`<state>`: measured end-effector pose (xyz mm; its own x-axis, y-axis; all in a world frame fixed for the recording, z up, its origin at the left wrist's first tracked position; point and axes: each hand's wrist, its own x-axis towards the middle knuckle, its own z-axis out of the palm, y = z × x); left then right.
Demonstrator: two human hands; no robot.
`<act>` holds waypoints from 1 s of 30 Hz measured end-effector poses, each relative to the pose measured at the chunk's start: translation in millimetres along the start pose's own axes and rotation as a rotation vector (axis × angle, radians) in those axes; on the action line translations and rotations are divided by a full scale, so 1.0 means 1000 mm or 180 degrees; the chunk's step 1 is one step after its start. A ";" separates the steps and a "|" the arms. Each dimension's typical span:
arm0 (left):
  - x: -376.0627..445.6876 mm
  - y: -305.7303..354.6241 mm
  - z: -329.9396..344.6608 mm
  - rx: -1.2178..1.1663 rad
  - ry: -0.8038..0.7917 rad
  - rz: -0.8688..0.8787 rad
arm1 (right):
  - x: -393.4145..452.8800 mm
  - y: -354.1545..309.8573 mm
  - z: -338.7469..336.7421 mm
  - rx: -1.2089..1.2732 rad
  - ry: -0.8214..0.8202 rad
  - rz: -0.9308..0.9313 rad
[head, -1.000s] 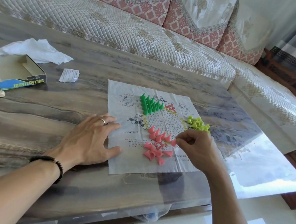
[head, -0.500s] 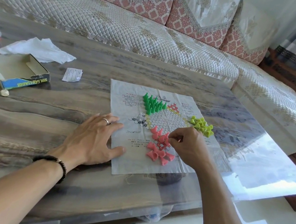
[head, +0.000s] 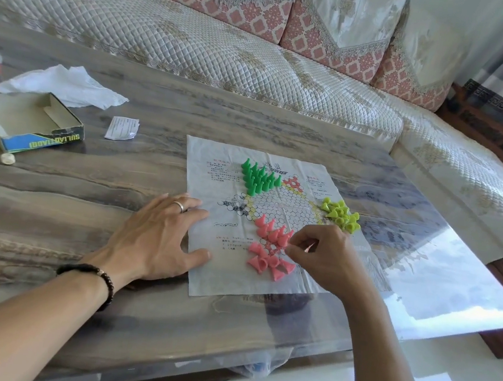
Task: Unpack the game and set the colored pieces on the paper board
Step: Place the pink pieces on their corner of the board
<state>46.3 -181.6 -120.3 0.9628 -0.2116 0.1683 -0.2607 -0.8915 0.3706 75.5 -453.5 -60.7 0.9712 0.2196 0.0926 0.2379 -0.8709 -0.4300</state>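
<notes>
At the far left the game box lies open on the table, apparently emptied, with a white wrapper behind it and a folded slip beside it. The left hand lies flat, fingers spread, pressing the left edge of the paper board. On the board the green pieces stand upright in a tidy block, so that colour looks finished. The pink pieces are half done: some stand in rows, others lie tipped over nearer the person. The right hand pinches among them, fingers curled, seemingly on one pink piece. The yellow pieces are heaped at the right, still to be set.
</notes>
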 end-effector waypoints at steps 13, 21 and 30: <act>0.000 0.000 0.000 0.0047 -0.0019 -0.0010 | -0.004 0.008 0.001 0.0033 0.0105 0.0161; 0.000 -0.001 0.000 0.0041 0.0010 0.0018 | 0.001 0.011 0.003 -0.0112 0.0239 0.0171; 0.000 0.000 -0.001 0.0063 -0.0044 0.0000 | 0.002 0.014 0.006 -0.0142 0.0141 0.0220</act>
<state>46.2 -181.1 -119.9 0.9637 -0.2171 0.1555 -0.2594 -0.8992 0.3525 81.2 -462.8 -72.1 0.9847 0.1395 0.1043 0.1698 -0.9022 -0.3964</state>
